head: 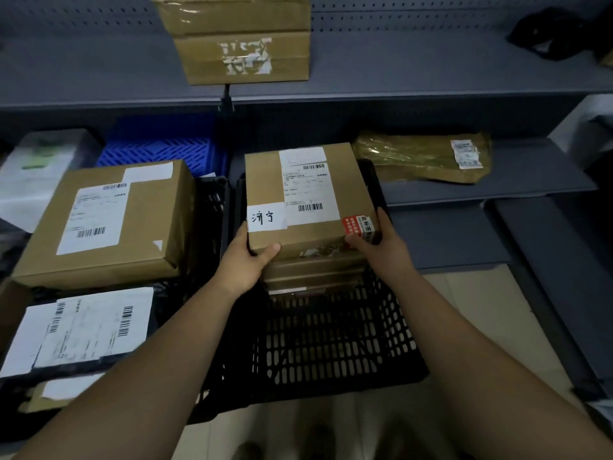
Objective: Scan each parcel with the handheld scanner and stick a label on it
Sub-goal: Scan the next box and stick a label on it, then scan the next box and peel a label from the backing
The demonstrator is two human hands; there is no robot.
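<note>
A brown cardboard parcel [265, 184] is held over a black slotted crate [331, 343]. It carries a printed shipping label, a white handwritten sticker at its near left and a red sticker at its near right. My left hand [247, 260] grips its near left corner, thumb on the front edge. My right hand [378, 244] grips the near right corner. More brown parcels [311, 273] lie stacked under it in the crate. No scanner is in view.
A large labelled box [109, 220] sits at left on another black crate, with a labelled flat parcel [86, 330] nearer me. A blue crate [166, 147] stands behind. On the grey shelves are stacked cartons [245, 54] and a padded yellow-brown mailer [421, 157].
</note>
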